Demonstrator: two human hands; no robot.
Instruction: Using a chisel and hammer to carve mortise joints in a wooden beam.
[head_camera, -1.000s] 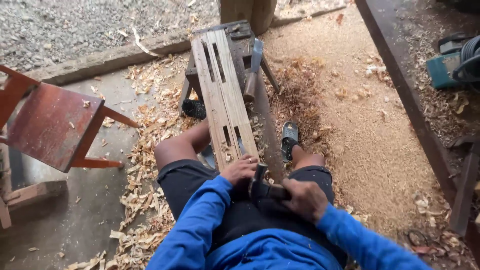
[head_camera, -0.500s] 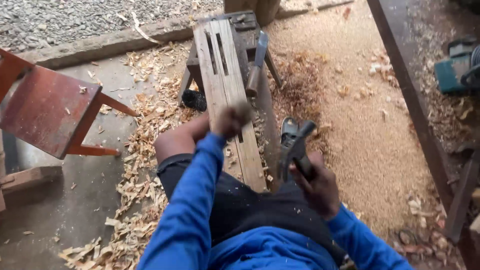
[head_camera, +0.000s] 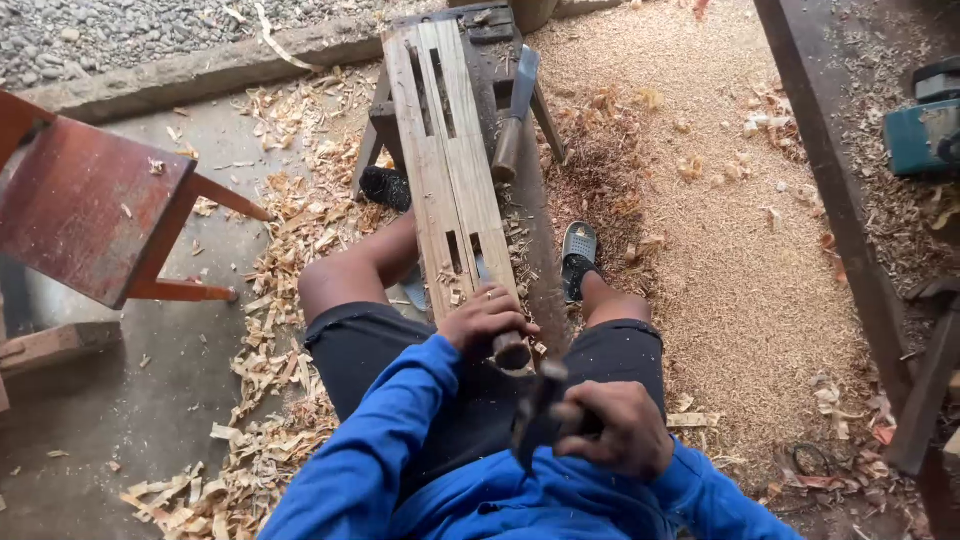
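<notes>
I sit astride a narrow wooden bench (head_camera: 520, 210) with a long pale board (head_camera: 445, 150) lying on it; the board has several rectangular slots cut through. My left hand (head_camera: 485, 318) grips a chisel (head_camera: 505, 335) whose blade meets the board by the nearest slots and whose wooden handle end points toward me. My right hand (head_camera: 615, 430) holds a dark hammer (head_camera: 535, 410), its head just behind the chisel's handle end. Another wooden-handled chisel (head_camera: 515, 115) lies on the bench to the right of the board.
Wood shavings (head_camera: 270, 380) cover the concrete on the left, fine sawdust (head_camera: 740, 250) spreads on the right. A red wooden chair (head_camera: 90, 220) stands at the left. A dark beam (head_camera: 840, 200) runs along the right, with a teal power tool (head_camera: 925, 130) beyond it.
My left hand has drawn back from farther up the board to the near slots with the chisel. The hammer, raised half a second ago, has come down behind the chisel handle.
</notes>
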